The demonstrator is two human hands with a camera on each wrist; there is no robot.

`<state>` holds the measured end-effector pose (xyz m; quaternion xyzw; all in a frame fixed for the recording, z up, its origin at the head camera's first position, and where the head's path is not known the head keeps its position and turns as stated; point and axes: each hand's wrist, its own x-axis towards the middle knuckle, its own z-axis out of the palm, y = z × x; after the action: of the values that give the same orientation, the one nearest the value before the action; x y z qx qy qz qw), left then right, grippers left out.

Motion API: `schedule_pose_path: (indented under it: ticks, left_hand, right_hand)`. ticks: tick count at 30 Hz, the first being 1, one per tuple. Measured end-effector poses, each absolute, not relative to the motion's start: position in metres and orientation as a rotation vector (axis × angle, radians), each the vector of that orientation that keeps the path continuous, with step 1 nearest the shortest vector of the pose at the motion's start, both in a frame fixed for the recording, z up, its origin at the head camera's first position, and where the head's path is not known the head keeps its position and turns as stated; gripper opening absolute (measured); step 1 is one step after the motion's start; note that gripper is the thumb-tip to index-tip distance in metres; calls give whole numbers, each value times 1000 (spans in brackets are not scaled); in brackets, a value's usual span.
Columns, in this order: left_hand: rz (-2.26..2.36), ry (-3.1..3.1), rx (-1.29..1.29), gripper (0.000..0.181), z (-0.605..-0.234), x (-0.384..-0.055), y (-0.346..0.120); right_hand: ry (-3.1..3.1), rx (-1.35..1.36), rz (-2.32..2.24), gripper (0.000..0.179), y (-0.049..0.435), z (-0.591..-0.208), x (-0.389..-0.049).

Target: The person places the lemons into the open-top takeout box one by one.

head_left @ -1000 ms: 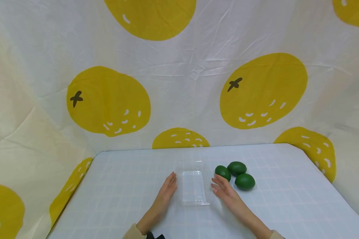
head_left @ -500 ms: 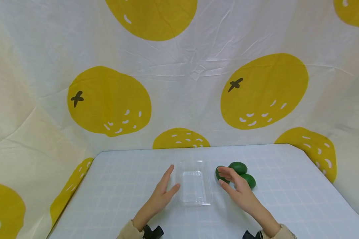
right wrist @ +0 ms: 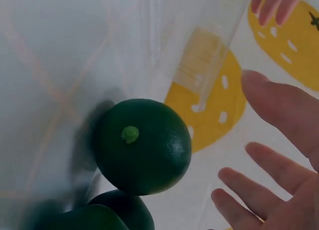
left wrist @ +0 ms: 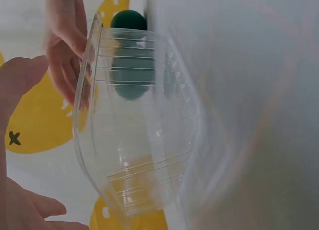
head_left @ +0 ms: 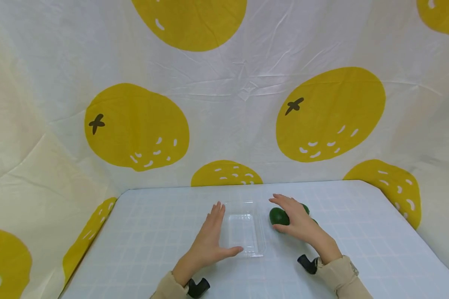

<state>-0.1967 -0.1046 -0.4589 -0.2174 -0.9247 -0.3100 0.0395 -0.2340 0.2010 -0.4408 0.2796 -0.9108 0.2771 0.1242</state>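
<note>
A clear plastic box (head_left: pixel 244 232) stands on the table in front of me. My left hand (head_left: pixel 205 241) spreads over its left side, thumb apart from the fingers, holding nothing. To the right of the box lie three dark green oval fruits. My right hand (head_left: pixel 301 224) hovers over this group, its fingers and thumb spread around the nearest green fruit (head_left: pixel 278 216). In the right wrist view that green fruit (right wrist: pixel 142 146) shows a pale green stem nub, and the fingers stand apart from it. The hand largely hides the other two fruits in the head view.
A pale checked cloth covers the table (head_left: pixel 146 232). Behind it hangs a white curtain (head_left: pixel 224 124) printed with large yellow fruit, which also closes in both sides. A small black device (head_left: pixel 198 287) sits at the left wrist, another black device (head_left: pixel 307 264) at the right.
My right hand has moved from the box's right side to above the green fruits. The left hand has risen and spread its thumb toward the box. Box and fruits have stayed put.
</note>
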Motion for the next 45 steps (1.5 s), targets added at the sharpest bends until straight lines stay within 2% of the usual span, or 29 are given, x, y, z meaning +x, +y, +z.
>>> schedule_pose_path:
  ticks: [4,12,19,28,45]
  left_hand:
    - [-870,-2893,-665,127,-466,-200,-100]
    - [-866,-2933,-677,134,-478,-203,-96]
    - [-837,-2924,-700,131,-484,-203,-95]
    - [-847,-2924,-684,132,-485,-202,-94]
    - [-885,-2948,-661,134,-485,-203,-93]
  right_hand:
    - [-2791,834,707,86,202,-447,-239]
    - [-2902,878,652,89,204,-458,-237]
    - [-2894,889,662,79,206,-461,-238]
    - [-2953,803,678,86,208,-460,-241]
    - [-2861,812,532,65,206,-468,-246]
